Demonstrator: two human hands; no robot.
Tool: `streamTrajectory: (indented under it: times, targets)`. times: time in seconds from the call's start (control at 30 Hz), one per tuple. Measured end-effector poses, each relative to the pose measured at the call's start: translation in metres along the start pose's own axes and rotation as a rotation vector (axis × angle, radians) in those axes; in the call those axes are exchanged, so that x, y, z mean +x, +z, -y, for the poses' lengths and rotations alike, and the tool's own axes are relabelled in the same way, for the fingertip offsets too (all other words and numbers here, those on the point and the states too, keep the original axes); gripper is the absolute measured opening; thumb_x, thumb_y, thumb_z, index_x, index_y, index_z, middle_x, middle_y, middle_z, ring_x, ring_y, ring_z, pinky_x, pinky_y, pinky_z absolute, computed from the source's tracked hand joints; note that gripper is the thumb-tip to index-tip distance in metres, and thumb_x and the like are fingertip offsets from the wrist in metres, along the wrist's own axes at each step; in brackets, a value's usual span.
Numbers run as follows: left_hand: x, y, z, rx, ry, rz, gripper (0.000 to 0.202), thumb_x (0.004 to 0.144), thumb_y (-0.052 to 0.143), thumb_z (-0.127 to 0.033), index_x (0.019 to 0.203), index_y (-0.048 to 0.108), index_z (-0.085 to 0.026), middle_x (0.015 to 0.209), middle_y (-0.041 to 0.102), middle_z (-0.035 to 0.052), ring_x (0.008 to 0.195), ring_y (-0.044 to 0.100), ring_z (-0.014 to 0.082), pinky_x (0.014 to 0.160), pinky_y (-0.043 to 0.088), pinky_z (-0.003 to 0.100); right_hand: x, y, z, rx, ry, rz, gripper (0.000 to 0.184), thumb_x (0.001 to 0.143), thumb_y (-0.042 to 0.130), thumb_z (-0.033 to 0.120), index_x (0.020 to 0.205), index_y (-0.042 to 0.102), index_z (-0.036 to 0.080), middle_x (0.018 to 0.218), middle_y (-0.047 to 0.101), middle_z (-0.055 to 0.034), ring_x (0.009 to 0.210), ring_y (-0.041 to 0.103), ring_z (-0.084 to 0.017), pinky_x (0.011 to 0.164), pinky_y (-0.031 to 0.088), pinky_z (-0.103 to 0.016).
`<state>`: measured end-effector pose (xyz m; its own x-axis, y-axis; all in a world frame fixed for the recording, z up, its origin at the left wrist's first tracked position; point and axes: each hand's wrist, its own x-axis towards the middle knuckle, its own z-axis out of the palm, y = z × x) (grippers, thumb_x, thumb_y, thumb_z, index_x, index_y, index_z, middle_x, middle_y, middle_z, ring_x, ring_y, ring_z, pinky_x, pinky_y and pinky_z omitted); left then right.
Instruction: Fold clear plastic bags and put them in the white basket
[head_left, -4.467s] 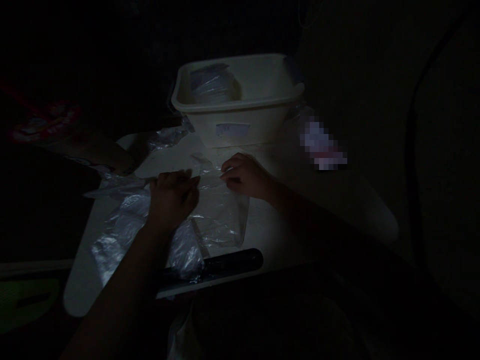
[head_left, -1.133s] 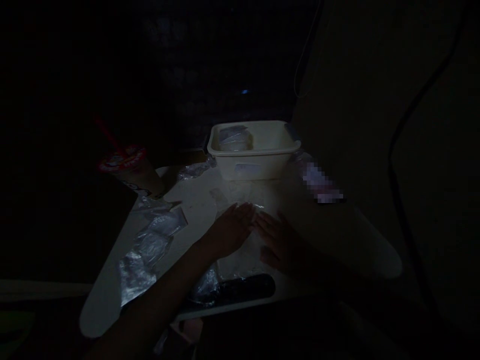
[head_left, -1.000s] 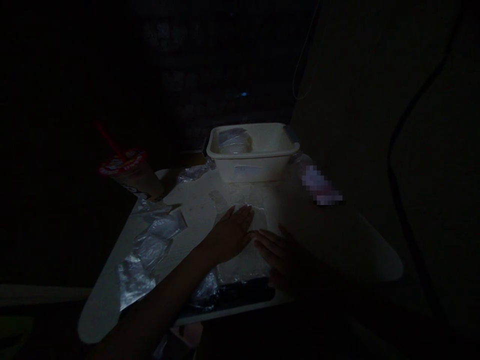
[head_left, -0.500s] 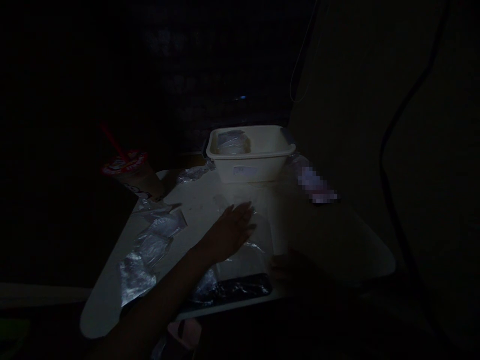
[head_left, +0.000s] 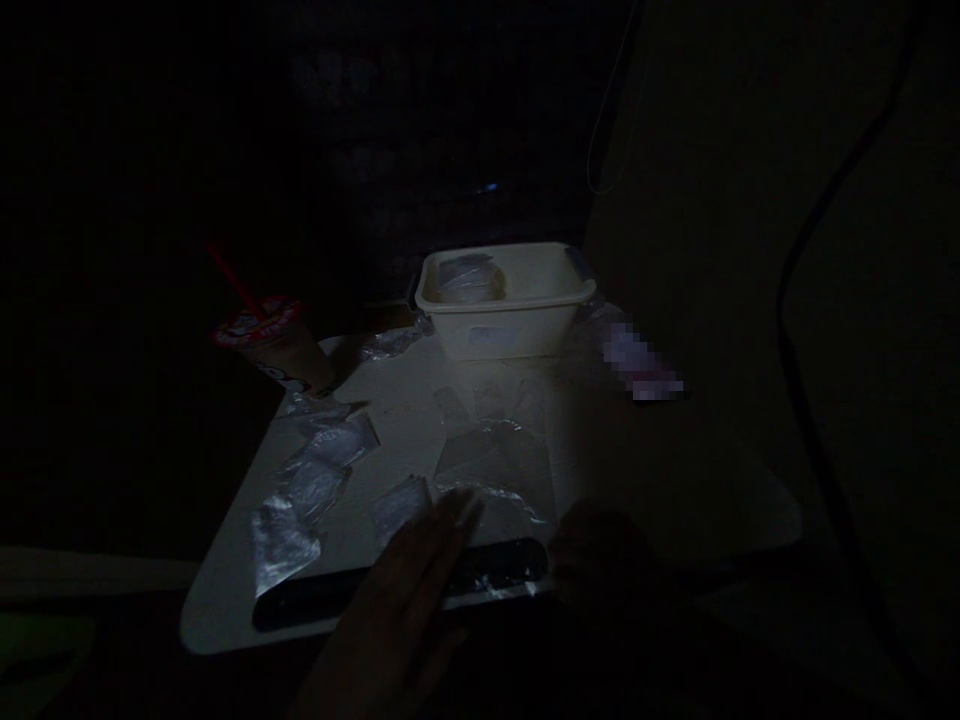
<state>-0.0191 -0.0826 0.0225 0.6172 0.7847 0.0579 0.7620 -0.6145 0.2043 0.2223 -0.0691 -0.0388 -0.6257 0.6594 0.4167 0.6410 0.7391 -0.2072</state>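
Observation:
A clear plastic bag (head_left: 495, 460) lies flat on the middle of a small white table (head_left: 585, 430), its handle loops toward the far side. My left hand (head_left: 424, 560) rests at the bag's near left part, fingers stretched out and holding nothing I can see. Under and beside it runs a long black strip (head_left: 499, 567) with rounded ends, along the table's near edge. In deep shadow, my right hand (head_left: 604, 550) is close to the bag's lower right corner; its fingers are too dark to make out. A folded plastic packet (head_left: 401, 508) lies just left of the bag.
Behind the bag stands a white plastic tub (head_left: 506, 330) with a plastic-wrapped bundle (head_left: 469, 278) inside. Several folded plastic packets (head_left: 315, 485) line the left side, below a drink cup (head_left: 289, 355) with a red straw. A blurred-out item (head_left: 641, 362) lies at right.
My left hand has drawn back from the bag's upper middle to its near edge, uncovering the bag. The right hand has shifted slightly right and nearer. The view has moved a little.

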Motion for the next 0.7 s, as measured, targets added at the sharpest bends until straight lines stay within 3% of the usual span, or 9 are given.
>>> streamTrajectory:
  times: [0.1, 0.23, 0.37, 0.43, 0.53, 0.7]
  targets:
    - [0.0, 0.006, -0.002, 0.072, 0.004, -0.038, 0.061, 0.075, 0.041, -0.014, 0.129, 0.011, -0.016, 0.133, 0.023, 0.0095, 0.12, 0.022, 0.023, 0.093, 0.028, 0.046, 0.004, -0.008, -0.001, 0.076, 0.013, -0.029, 0.02, 0.08, 0.039, 0.028, 0.075, 0.057, 0.024, 0.075, 0.062, 0.0017, 0.079, 0.053, -0.013, 0.079, 0.036, -0.034]
    - [0.009, 0.008, 0.005, 0.032, -0.001, -0.12, 0.062, 0.074, 0.046, -0.027, 0.128, 0.015, -0.017, 0.129, 0.032, 0.0107, 0.118, 0.028, 0.0243, 0.092, 0.029, 0.048, 0.008, -0.025, -0.005, 0.149, 0.041, 0.029, 0.026, 0.081, 0.035, 0.035, 0.077, 0.059, 0.027, 0.075, 0.063, -0.0006, 0.081, 0.055, -0.016, 0.079, 0.038, -0.036]
    - [0.021, 0.008, 0.016, -0.059, 0.008, -0.276, 0.037, 0.077, 0.042, -0.023, 0.114, 0.042, -0.02, 0.116, 0.049, 0.0076, 0.111, 0.039, 0.0215, 0.09, 0.034, 0.044, 0.007, -0.035, -0.012, 0.187, 0.08, 0.052, 0.027, 0.08, 0.035, 0.038, 0.083, 0.06, 0.029, 0.082, 0.063, -0.002, 0.088, 0.054, -0.017, 0.081, 0.038, -0.036]
    - [0.027, 0.007, 0.018, -0.14, 0.025, -0.352, 0.026, 0.078, 0.039, -0.022, 0.1, 0.053, -0.02, 0.105, 0.058, 0.0063, 0.104, 0.046, 0.0198, 0.089, 0.036, 0.041, 0.007, -0.035, -0.019, 0.175, 0.061, 0.07, 0.028, 0.078, 0.037, 0.042, 0.092, 0.058, 0.03, 0.091, 0.062, -0.0025, 0.094, 0.052, -0.018, 0.083, 0.037, -0.037]
    - [0.033, 0.004, 0.014, -0.255, 0.019, -0.423, 0.023, 0.078, 0.039, -0.022, 0.092, 0.057, -0.019, 0.095, 0.062, 0.0056, 0.096, 0.052, 0.0184, 0.086, 0.04, 0.038, 0.009, -0.031, -0.033, 0.135, 0.039, 0.1, 0.042, 0.076, 0.037, 0.048, 0.107, 0.052, 0.024, 0.103, 0.058, -0.0069, 0.098, 0.05, -0.021, 0.081, 0.039, -0.036]
    - [0.031, 0.007, 0.01, -0.32, -0.011, -0.425, 0.021, 0.077, 0.042, -0.022, 0.092, 0.057, -0.021, 0.096, 0.061, 0.0046, 0.096, 0.052, 0.0178, 0.083, 0.043, 0.037, 0.016, -0.024, -0.037, 0.215, 0.065, 0.045, 0.04, 0.083, 0.024, 0.04, 0.095, 0.058, 0.024, 0.091, 0.062, -0.0044, 0.09, 0.054, -0.016, 0.077, 0.043, -0.031]
